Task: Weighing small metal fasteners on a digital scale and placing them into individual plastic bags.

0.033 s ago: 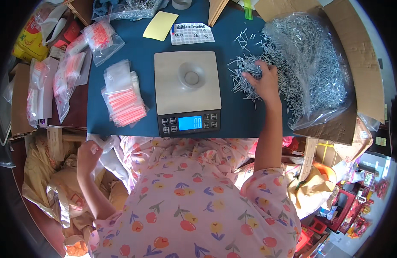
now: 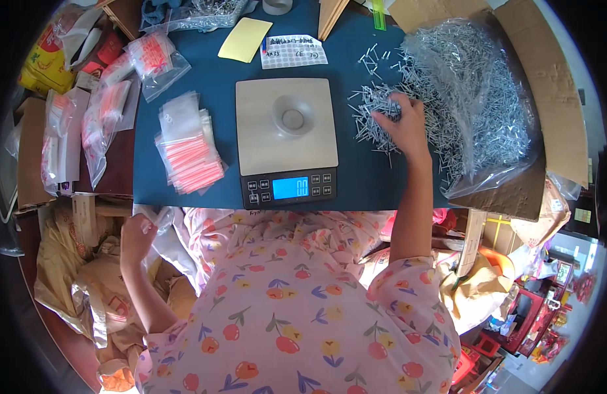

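Note:
My right hand (image 2: 407, 128) is at the loose heap of thin silver nails (image 2: 376, 134) on the right of the table, thumb and fingers curled round some of them. Low on the left, my left hand (image 2: 138, 235) is closed beside the table's front edge, against a clear plastic bag (image 2: 163, 218); what its fingers hold, if anything, is hidden. Between the hands stands a digital scale (image 2: 257, 144) with a lit blue display. A small round translucent dish (image 2: 303, 107) sits on its plate, with no nails visible inside. Left of the scale lies a stack of clear zip bags (image 2: 188, 154) with red-orange strips.
A cardboard box (image 2: 556, 98) lies opened at the right, holding a large clear bag of nails (image 2: 507, 118). Further back are a yellow paper (image 2: 246, 39), a white label sheet (image 2: 294, 56) and a tape roll (image 2: 277, 5). More bagged packs (image 2: 106, 108) lie at the left.
My left hand has shifted very slightly to the right. My right hand stays at the nails, its forearm a touch further right.

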Tool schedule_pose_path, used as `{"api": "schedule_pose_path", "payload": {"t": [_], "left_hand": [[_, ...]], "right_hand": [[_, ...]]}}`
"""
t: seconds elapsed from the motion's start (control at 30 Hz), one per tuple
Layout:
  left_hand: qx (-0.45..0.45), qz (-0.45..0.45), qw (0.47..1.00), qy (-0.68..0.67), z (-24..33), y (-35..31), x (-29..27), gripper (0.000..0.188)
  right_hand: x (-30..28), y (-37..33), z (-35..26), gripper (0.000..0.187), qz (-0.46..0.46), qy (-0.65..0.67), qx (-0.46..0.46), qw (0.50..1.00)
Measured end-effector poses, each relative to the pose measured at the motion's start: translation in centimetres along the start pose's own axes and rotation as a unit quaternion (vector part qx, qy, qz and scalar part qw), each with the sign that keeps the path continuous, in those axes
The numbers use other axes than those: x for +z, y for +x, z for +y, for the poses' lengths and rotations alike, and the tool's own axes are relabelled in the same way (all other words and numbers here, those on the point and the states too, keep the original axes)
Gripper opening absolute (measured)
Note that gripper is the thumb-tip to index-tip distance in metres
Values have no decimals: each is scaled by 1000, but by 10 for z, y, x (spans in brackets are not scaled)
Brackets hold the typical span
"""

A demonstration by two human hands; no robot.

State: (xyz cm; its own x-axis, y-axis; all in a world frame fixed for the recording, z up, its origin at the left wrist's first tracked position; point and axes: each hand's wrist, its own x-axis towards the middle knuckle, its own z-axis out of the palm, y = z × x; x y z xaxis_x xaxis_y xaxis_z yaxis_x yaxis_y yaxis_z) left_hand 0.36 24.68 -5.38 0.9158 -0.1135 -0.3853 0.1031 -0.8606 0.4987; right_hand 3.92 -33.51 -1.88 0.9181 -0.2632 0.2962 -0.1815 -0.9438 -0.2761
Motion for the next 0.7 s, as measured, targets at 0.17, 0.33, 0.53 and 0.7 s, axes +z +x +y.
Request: {"api": "schedule_pose_path", "payload": {"t": [0.17, 0.33, 0.53, 0.7], "left_hand": [[-19, 38, 990, 134, -27, 14, 24, 20], [-60, -45, 996, -39, 27, 7, -2, 26], [-5, -84, 931, -356, 88, -14, -18, 31], [71, -43, 894, -441, 116, -5, 4, 35]], "right_hand": [[-11, 4, 19, 42, -75, 127, 16, 989], [-11, 7, 11, 33, -58, 86, 26, 994], [-24, 15, 40, 23, -84, 257, 85, 959], [-45, 21, 34, 21, -106, 353, 184, 911]]}}
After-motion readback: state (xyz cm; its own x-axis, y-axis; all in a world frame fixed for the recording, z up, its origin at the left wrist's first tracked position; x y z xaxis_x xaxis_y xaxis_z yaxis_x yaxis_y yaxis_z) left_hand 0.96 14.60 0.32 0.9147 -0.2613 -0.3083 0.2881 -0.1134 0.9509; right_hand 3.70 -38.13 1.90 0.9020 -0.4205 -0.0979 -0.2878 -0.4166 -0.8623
